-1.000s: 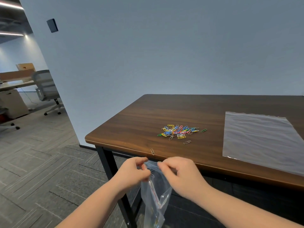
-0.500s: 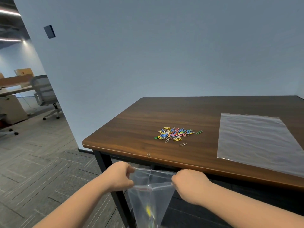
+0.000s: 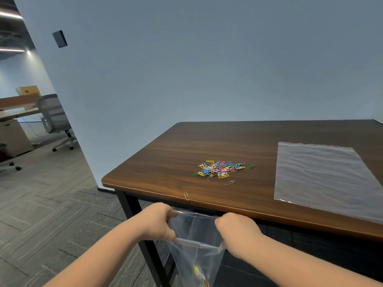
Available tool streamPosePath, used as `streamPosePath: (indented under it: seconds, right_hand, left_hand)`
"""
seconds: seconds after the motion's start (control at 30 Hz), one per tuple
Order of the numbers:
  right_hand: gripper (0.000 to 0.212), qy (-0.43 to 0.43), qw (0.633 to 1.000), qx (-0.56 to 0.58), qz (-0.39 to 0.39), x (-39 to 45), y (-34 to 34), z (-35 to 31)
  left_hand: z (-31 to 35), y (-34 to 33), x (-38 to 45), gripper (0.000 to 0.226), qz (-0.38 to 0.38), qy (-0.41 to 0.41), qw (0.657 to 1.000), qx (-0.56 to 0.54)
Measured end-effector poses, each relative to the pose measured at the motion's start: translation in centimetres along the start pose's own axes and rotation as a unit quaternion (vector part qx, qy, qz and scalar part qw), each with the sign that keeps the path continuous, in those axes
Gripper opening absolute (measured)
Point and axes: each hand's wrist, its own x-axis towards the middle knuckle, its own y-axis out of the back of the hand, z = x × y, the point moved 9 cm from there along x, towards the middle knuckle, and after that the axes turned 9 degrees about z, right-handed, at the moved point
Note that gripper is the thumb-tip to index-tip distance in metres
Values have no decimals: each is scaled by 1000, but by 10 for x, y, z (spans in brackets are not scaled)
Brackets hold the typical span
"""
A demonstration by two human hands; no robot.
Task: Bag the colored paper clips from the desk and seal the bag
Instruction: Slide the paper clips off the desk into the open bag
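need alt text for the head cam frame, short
Two bare hands, left and right, hold a clear zip bag open below the near edge of a wooden desk. A pile of colored paper clips and a larger flat clear bag lie on the desk.
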Motion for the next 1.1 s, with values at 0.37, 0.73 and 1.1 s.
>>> streamPosePath:
  seconds: [0.37,0.73,1.1]
  right_hand:
    - [23,72,988,78,116,-13,35,-10]
    - [53,-202,897,253,303,60,87,112]
    - [68,-260,872,348,226,109,75,108]
  left_hand:
    - [3,4,-3,57,30,9,996,-82]
    - [-7,1,0,17,28,41,991,-124]
    - [-14,-4,13,48,24,50,982,-178]
